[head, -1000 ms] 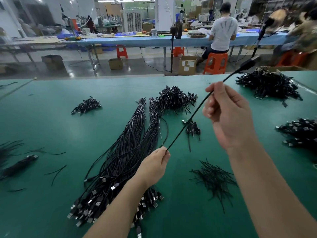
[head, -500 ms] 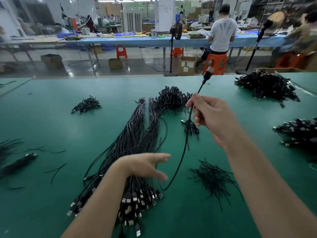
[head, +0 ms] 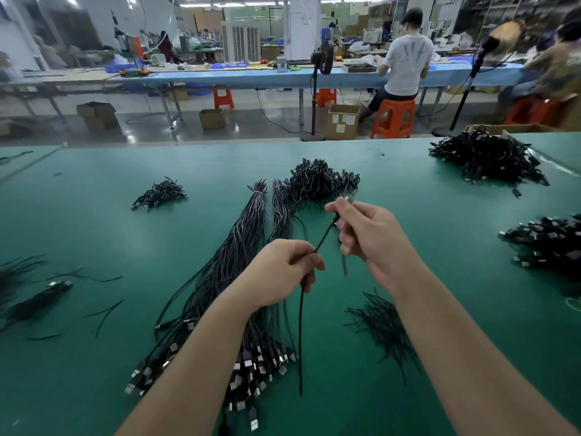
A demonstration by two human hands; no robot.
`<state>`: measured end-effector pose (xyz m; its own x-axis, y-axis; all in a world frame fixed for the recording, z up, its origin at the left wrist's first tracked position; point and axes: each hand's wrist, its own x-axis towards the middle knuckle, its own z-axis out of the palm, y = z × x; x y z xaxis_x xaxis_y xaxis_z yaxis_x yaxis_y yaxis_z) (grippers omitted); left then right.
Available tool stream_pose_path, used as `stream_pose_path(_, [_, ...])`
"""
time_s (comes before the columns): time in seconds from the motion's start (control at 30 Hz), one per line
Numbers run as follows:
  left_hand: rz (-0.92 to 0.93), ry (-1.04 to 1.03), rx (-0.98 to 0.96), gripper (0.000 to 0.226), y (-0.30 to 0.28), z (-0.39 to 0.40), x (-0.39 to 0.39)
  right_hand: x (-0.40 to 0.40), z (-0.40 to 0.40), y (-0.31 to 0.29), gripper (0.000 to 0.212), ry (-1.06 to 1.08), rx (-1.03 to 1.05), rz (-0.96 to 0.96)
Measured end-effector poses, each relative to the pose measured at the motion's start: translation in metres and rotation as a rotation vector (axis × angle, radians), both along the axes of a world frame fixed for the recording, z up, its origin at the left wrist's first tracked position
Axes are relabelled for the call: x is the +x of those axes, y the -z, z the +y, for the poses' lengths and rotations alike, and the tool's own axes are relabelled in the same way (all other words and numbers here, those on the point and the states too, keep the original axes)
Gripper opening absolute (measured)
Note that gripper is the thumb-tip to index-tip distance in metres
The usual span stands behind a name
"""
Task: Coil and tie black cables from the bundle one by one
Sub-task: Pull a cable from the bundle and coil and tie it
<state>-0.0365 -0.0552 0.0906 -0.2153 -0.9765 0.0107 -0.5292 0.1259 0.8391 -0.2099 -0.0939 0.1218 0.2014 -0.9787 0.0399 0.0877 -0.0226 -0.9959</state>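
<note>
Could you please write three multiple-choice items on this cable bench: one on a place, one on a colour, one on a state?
1. The pile of loose ties lies
A. under the right forearm
B. at the far left edge
C. on a stool

2. The table top is
A. red
B. green
C. white

3. The left hand
A. lies flat and empty
B. grips the single cable
C. holds scissors

Key: 1 A, black strands beside that arm; 2 B, green mat; 3 B, fingers curled round it, right hand pinching its upper end.
</note>
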Motion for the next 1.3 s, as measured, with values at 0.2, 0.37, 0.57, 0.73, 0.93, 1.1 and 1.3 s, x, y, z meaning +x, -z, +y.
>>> stream_pose_path(0.2, [0.051,0.032,0.050,0.023,0.001,0.002,-0.003,-0.001,0.002,0.001,0.026,-0.028,-0.093,0.095])
stream_pose_path(0.37, [0.258,0.042,0.112,0.031,-0.001,0.005,-0.012,0.001,0.004,0.001,0.026,-0.031,-0.116,0.103])
stream_pose_path(0.57, [0.377,0.009,0.102,0.032,0.006,0.006,-0.018,0.001,0.005,0.005,0.025,-0.071,-0.133,0.144])
stream_pose_path(0.73, [0.448,0.038,0.163,0.032,0.010,0.006,-0.017,-0.001,0.006,0.008,0.027,-0.076,-0.152,0.197])
stream_pose_path(0.93, [0.738,-0.030,0.173,0.032,0.010,0.000,-0.007,-0.005,0.000,0.028,0.049,-0.206,0.041,0.475])
stream_pose_path(1.1, [1.021,-0.013,0.150,0.038,0.010,-0.007,0.001,-0.005,0.006,0.054,0.093,-0.737,0.356,0.253])
stream_pose_path(1.3, [1.380,0.253,0.175,0.041,0.006,-0.001,0.020,-0.006,0.016,0.065,0.043,-0.656,0.458,-0.038])
